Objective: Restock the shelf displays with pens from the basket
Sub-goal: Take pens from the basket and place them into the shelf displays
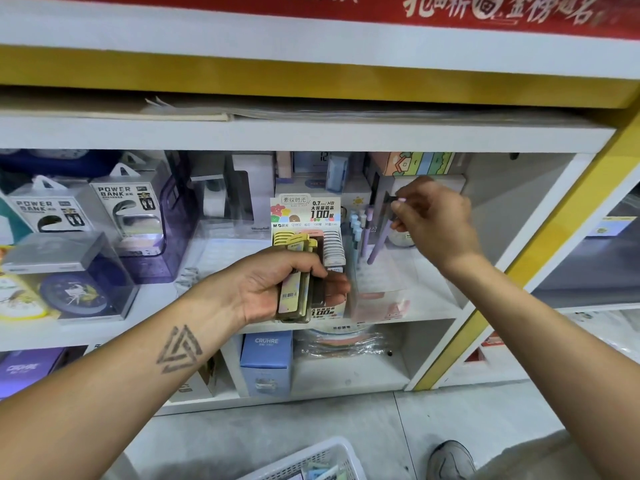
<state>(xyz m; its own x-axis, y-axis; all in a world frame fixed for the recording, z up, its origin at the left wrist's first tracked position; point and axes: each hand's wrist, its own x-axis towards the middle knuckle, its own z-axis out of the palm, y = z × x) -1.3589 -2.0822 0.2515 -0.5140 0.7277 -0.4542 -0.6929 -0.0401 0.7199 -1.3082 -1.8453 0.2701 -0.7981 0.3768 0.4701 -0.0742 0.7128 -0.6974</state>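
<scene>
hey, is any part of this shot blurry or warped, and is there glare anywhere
Head view: wide-angle bend bows the yellow shelf trim; the red banner at the top is smeared; glare whitens the clear display boxes; the hands, left and right, are fairly sharp, the basket softer.

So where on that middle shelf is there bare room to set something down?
Bare shelf lies right of the clear pen stand, out to the side wall. Left of the lead display it is crowded: clear boxes, power banks.
</scene>
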